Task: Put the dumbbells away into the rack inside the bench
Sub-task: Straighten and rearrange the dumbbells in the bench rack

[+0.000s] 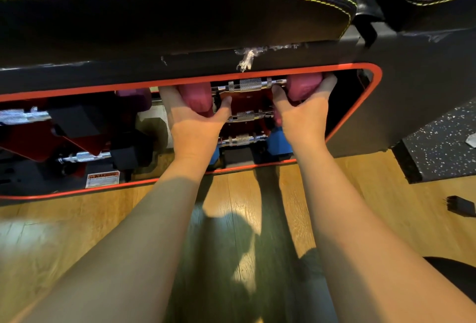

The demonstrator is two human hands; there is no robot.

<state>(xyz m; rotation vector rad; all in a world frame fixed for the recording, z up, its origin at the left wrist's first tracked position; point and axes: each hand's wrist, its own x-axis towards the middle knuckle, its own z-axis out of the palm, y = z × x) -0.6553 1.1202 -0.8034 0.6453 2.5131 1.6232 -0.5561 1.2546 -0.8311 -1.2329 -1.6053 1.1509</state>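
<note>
A pink dumbbell (251, 85) with a knurled chrome handle sits at the top of the red rack (244, 102) inside the bench opening. My left hand (195, 121) cups its left pink head, and my right hand (304, 114) cups its right pink head. Below it a second chrome-handled dumbbell (247, 116) rests on the rack, its heads mostly hidden by my hands. Lowest lies a blue dumbbell (279, 142). Both forearms reach in from the bottom of the view.
The black bench (180, 26) has yellow stitching and an orange-rimmed opening (371, 96). Black dumbbells (123, 155) and a purple one (134, 94) sit in the left rack section, near a warning label (103, 179). Wooden floor lies below; a speckled rubber mat (438, 147) is at right.
</note>
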